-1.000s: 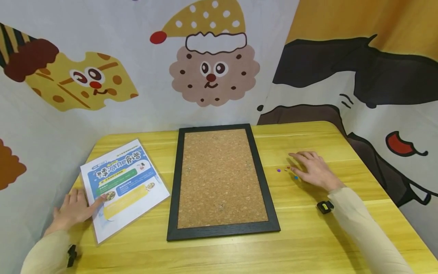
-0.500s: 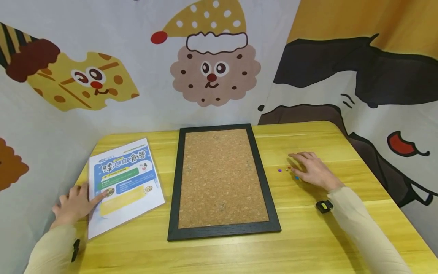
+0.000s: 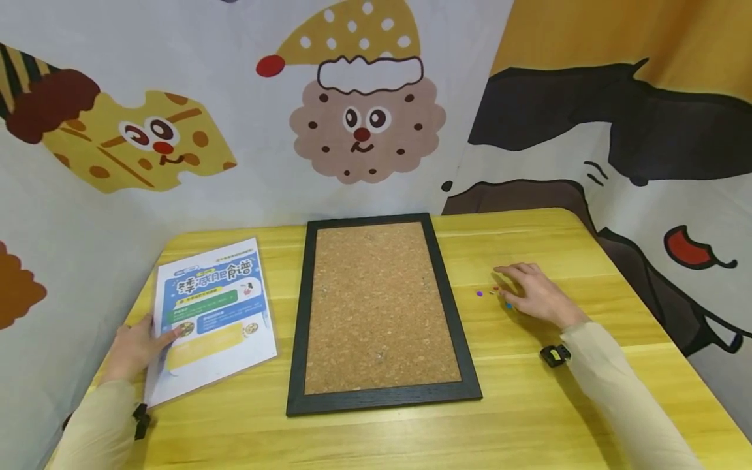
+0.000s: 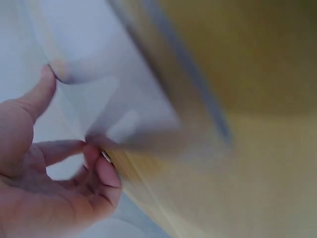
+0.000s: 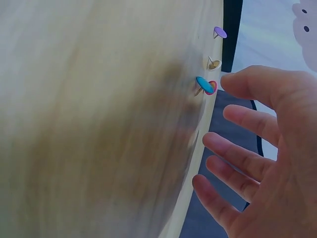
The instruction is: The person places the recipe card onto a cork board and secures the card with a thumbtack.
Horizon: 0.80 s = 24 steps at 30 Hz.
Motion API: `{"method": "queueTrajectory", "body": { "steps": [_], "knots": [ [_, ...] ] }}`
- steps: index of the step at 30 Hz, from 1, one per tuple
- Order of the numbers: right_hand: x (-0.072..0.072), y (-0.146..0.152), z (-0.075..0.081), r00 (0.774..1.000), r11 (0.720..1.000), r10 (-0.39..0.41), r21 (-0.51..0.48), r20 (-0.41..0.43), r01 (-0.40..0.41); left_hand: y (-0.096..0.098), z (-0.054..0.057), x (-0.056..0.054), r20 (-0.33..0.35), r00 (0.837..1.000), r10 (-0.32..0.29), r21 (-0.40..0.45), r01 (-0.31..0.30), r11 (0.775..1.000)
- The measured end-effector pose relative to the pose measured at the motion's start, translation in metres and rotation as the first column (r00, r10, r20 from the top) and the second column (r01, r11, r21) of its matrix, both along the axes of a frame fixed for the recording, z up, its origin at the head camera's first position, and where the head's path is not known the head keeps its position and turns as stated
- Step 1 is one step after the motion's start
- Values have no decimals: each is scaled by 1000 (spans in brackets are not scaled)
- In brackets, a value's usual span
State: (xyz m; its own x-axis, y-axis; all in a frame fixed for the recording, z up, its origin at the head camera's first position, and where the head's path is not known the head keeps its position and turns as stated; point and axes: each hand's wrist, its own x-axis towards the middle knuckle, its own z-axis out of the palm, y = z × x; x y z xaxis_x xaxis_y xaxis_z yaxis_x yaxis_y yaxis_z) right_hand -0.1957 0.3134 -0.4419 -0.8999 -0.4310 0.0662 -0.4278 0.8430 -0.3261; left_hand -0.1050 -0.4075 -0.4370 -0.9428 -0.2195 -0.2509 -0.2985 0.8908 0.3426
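My left hand (image 3: pixel 134 349) grips the left edge of a printed laminated sheet (image 3: pixel 220 352), thumb on top and fingers at its underside. In the left wrist view the sheet (image 4: pixel 133 99) stands off the table between thumb and fingers. My right hand (image 3: pixel 537 297) hovers at the right with spread, relaxed fingers and nothing in them. Near its fingertips lie several thumbtacks: a purple thumbtack (image 5: pixel 220 32), a gold thumbtack (image 5: pixel 214 65), a blue thumbtack (image 5: pixel 204 84), and a red one partly behind the blue. Between the hands lies a cork board (image 3: pixel 382 307) in a black frame.
The wooden table (image 3: pixel 376 440) has rounded far corners. A cartoon-printed cloth (image 3: pixel 247 196) hangs right behind its far edge and along both sides. The cork board's frame (image 3: pixel 382 400) lies just right of the sheet.
The sheet has turned slightly upright and shifted, its lower left corner now further left than half a second ago. My left hand's fingers have moved under its edge. The right hand stays put.
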Motion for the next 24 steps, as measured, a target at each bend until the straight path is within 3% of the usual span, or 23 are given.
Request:
{"method": "queueTrajectory", "body": {
  "steps": [7, 15, 18, 21, 24],
  "knots": [
    [2, -1, 1, 1000, 1000, 1, -12, 3, -1, 12, 5, -4, -14, 997, 72, -46, -72, 996],
    [2, 0, -1, 1000, 1000, 5, -31, 16, -4, 24, 6, -4, -12, 987, 160, -9, -161, 987],
    [2, 0, -2, 1000, 999, 7, -40, 12, -6, 28, 7, -3, 45, 970, 237, 44, -239, 970],
    [2, 0, -2, 1000, 999, 9, -50, 5, -9, 32, 8, -3, 98, 941, 324, 84, -333, 939],
    [1, -1, -1, 1000, 998, 13, -56, 1, -12, 32, 8, -2, 61, 936, 346, 93, -351, 932]
  ]
}}
